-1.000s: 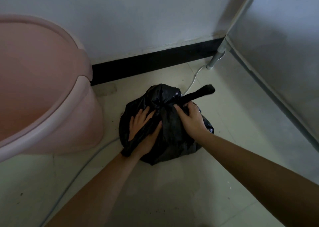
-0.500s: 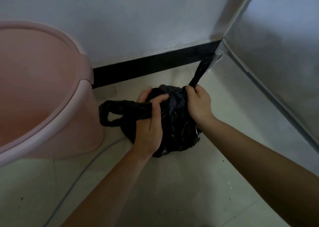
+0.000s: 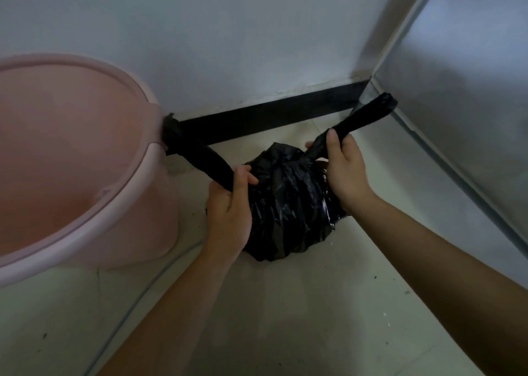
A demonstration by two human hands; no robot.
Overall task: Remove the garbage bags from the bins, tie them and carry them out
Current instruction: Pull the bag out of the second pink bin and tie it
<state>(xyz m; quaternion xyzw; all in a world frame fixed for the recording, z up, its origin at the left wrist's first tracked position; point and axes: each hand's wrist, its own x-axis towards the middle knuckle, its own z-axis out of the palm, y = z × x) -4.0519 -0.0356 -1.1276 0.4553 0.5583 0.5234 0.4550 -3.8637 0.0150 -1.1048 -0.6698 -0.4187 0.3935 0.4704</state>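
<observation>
A full black garbage bag (image 3: 288, 204) sits on the pale tiled floor in front of the wall. Its two handle strips are stretched apart from the gathered top. My left hand (image 3: 228, 207) grips the left strip (image 3: 197, 152), which runs up to the rim of the pink bin (image 3: 85, 158). My right hand (image 3: 344, 170) grips the right strip (image 3: 368, 112), which points up and right toward the metal panel. The bin stands to the left of the bag with no liner visible inside.
A black skirting board (image 3: 268, 118) runs along the white wall behind the bag. A grey metal panel (image 3: 457, 118) closes the right side. A thin cable (image 3: 148, 287) lies on the floor by the bin. Bare floor lies toward me.
Both hands have pulled the two strips farther apart and taut, the left strip now reaching the bin rim. The view has tilted down and closer.
</observation>
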